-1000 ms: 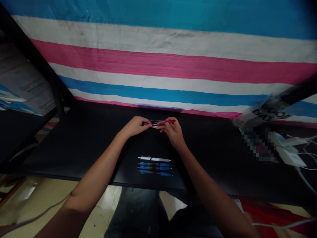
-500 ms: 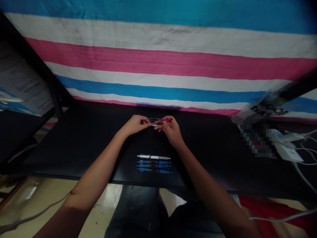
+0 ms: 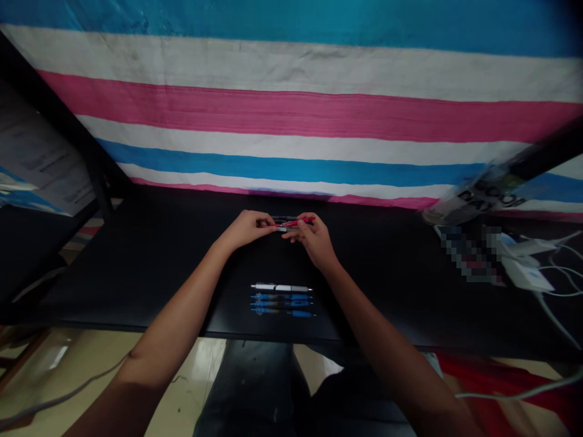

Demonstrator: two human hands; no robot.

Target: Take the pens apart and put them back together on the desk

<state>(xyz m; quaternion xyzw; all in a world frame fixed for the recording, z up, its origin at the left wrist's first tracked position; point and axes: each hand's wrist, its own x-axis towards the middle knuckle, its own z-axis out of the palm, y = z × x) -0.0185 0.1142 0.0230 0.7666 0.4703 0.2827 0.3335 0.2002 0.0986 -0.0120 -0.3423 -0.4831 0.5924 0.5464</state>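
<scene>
A red pen (image 3: 294, 223) spans the gap between my two hands, a little above the black tabletop. My left hand (image 3: 246, 229) is closed, with thumb and fingertips pinched at the pen's left end. My right hand (image 3: 314, 237) grips the right end between thumb and index finger, its other fingers curled loosely below. Behind the red pen lies a dark pen (image 3: 285, 218), and a pale pen (image 3: 283, 229) shows just under it, both partly hidden by my fingers. Nearer me, a white pen (image 3: 282, 287) and several blue pens (image 3: 298, 304) lie side by side in a row.
The black table (image 3: 159, 267) ends at a front edge above my legs. A striped sheet (image 3: 291, 115) hangs behind it. At the right are a clear plastic bag (image 3: 473, 197) with lettering, a white power strip (image 3: 528, 273) and cables. A black frame post stands at the left.
The red pen has shifted slightly left and down between my hands, meeting my left fingertips. The row of pens on the table is unchanged. My head view has moved a little.
</scene>
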